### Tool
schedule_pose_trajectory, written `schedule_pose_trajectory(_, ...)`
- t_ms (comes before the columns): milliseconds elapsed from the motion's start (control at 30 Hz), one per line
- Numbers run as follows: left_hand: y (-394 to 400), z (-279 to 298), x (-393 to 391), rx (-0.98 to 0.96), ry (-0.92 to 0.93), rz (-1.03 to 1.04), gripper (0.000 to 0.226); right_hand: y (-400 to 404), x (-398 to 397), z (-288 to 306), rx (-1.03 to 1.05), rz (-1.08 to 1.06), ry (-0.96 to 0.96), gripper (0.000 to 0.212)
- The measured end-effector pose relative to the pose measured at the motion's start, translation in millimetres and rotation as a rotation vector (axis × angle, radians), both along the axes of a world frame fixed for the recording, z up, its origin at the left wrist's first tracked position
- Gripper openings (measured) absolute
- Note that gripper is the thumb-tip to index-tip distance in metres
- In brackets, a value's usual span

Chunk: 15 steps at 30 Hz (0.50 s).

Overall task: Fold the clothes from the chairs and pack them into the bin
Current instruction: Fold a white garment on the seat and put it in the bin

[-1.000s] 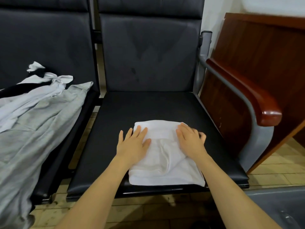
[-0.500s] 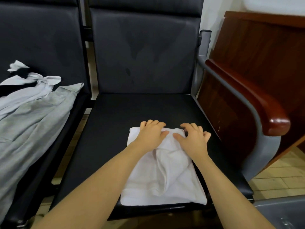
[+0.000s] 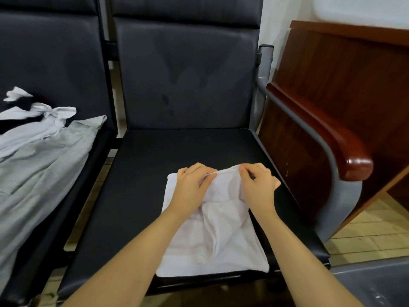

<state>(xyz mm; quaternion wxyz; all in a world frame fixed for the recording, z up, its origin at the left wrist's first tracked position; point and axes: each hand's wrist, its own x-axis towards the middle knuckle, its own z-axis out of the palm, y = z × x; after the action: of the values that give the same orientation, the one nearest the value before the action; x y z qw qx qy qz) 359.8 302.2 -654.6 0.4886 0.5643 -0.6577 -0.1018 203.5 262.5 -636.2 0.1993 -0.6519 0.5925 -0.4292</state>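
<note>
A white cotton garment [image 3: 212, 235], folded into a rough rectangle and still creased down its middle, lies at the front of a black padded chair seat [image 3: 141, 196], its far edge lifted, while crumpled grey and white clothes [image 3: 37, 173] sprawl over the neighbouring chair beside a grey plastic bin [image 3: 374, 282].

Waiting area: linked black seats [image 3: 181, 165], wooden counter [image 3: 345, 89].
</note>
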Motion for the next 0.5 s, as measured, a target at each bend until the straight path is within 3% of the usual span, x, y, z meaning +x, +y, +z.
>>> schedule_pose_trajectory(133,5.9,9.5,1.8,-0.010,-0.012,0.057,0.024,9.1,-3.6,1.3,0.029,-0.047,-0.154,0.021)
schedule_pose_trajectory(267,5.6,17.6,0.2,-0.008,-0.047,0.087,0.023,16.3,-7.8,10.7,0.102,0.196,-0.248,0.029)
schedule_pose_trajectory(333,5.1,20.8,1.0,-0.014,-0.102,0.094,0.026,18.1,-9.7,15.8,0.172,0.205,-0.261,0.027)
schedule_pose_trajectory(433,6.9,22.2,0.9,-0.042,-0.195,0.100,0.034,18.3,-14.4,20.3,0.206,0.231,-0.226,0.024)
schedule_pose_trajectory(500,9.0,23.2,-0.9,-0.047,-0.195,0.109,0.035,14.5,-17.2,19.8,0.202,0.264,-0.096,0.022)
